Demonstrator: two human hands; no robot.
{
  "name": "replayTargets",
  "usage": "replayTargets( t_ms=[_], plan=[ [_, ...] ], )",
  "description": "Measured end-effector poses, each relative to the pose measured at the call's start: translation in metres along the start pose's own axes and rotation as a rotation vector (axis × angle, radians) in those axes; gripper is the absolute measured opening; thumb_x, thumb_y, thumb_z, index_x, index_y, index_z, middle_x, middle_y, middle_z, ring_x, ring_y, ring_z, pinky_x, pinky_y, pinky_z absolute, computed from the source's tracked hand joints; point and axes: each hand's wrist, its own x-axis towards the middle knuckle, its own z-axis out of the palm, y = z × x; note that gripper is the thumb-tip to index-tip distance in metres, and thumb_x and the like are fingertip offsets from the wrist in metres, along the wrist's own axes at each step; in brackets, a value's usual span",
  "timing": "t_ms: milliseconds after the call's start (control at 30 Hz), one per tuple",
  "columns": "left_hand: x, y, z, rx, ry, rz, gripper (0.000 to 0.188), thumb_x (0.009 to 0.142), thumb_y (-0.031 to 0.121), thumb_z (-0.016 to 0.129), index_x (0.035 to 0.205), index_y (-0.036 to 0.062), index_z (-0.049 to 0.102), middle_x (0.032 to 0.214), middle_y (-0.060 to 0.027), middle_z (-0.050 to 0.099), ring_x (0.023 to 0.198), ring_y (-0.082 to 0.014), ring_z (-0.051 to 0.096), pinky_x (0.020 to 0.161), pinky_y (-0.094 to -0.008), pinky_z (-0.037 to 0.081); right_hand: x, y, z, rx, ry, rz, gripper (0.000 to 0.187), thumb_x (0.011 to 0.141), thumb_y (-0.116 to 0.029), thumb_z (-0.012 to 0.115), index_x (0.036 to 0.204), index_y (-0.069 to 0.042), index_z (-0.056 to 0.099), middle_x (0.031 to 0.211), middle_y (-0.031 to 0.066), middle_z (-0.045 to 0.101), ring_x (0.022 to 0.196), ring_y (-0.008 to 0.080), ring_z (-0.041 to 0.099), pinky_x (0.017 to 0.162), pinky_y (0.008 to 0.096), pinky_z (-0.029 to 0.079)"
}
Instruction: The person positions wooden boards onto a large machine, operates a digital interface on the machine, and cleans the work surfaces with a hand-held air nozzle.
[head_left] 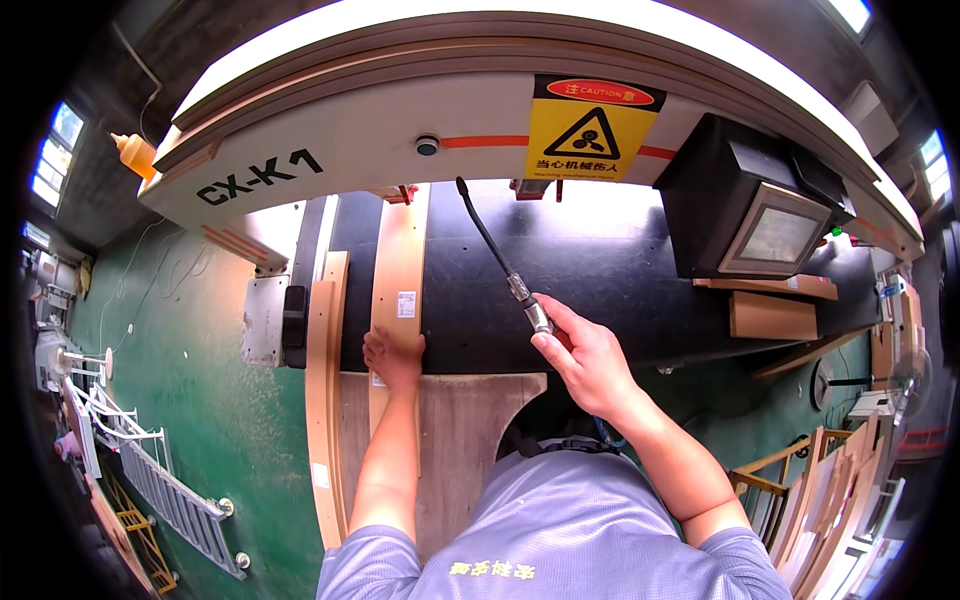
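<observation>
My right hand is closed around the handle of an air blow gun. Its long dark nozzle slants up and left over the black machine table. On a long, light wooden board, my left hand grips across the width, fingers at the left edge and thumb at the right. A white label sits on the board just beyond that hand. The board's far end passes beneath the white machine beam. More long boards lie alongside, to the left.
A screen in a black housing hangs at the right of the beam. Below it lie short wood pieces. A grey-brown panel lies under my left forearm. Metal racks stand on the green floor at left; planks lean at right.
</observation>
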Motion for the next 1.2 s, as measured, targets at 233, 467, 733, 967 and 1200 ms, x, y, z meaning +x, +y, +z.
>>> replayTargets(
  t_ms=[233, 467, 733, 967, 1200],
  plan=[
    [0.001, 0.005, -0.005, -0.035, -0.021, -0.019, 0.104, 0.073, 0.051, 0.085, 0.152, 0.0032, 0.037, 0.139, -0.0224, 0.047, 0.131, -0.0455, 0.044, 0.111, -0.0573, 0.036, 0.008, -0.004, 0.003, -0.009, 0.000, -0.023, 0.052, 0.103, -0.034, 0.066, 0.149, -0.011, 0.055, 0.094, 0.0125, 0.070, 0.085, 0.0284, 0.070, 0.081, 0.0391, 0.054],
    [0.004, 0.004, -0.006, -0.078, -0.077, -0.039, 0.106, 0.072, 0.051, 0.085, 0.153, 0.0020, 0.036, 0.143, -0.0238, 0.043, 0.135, -0.0455, 0.041, 0.113, -0.0578, 0.034, 0.023, -0.017, 0.005, 0.029, -0.010, -0.029, 0.051, 0.103, -0.033, 0.065, 0.148, -0.009, 0.055, 0.090, 0.0136, 0.069, 0.084, 0.0293, 0.070, 0.080, 0.0385, 0.054],
    [0.003, 0.005, -0.008, -0.041, -0.097, -0.063, 0.107, 0.072, 0.052, 0.084, 0.153, 0.0027, 0.034, 0.143, -0.0236, 0.042, 0.135, -0.0455, 0.040, 0.113, -0.0583, 0.034, 0.042, -0.026, 0.012, 0.046, -0.001, -0.025, 0.050, 0.104, -0.034, 0.064, 0.146, -0.008, 0.056, 0.086, 0.0130, 0.068, 0.079, 0.0264, 0.067, 0.079, 0.0364, 0.053],
    [0.001, 0.002, -0.005, -0.062, -0.049, -0.029, 0.107, 0.073, 0.051, 0.085, 0.153, 0.0030, 0.033, 0.144, -0.0219, 0.041, 0.135, -0.0444, 0.039, 0.113, -0.0582, 0.033, 0.050, -0.026, 0.019, 0.277, 0.052, 0.048, 0.047, 0.104, -0.031, 0.067, 0.143, -0.005, 0.059, 0.078, 0.0040, 0.059, 0.073, 0.0106, 0.054, 0.072, 0.0286, 0.048],
    [0.001, 0.006, -0.004, -0.057, -0.040, -0.055, 0.101, 0.073, 0.047, 0.083, 0.151, 0.0062, 0.033, 0.141, -0.0210, 0.042, 0.135, -0.0433, 0.040, 0.113, -0.0581, 0.034, 0.021, -0.003, 0.023, 0.259, -0.138, 0.112, 0.044, 0.107, -0.025, 0.061, 0.146, -0.006, 0.057, 0.081, 0.0040, 0.059, 0.074, 0.0107, 0.055, 0.073, 0.0300, 0.051]
  ],
)
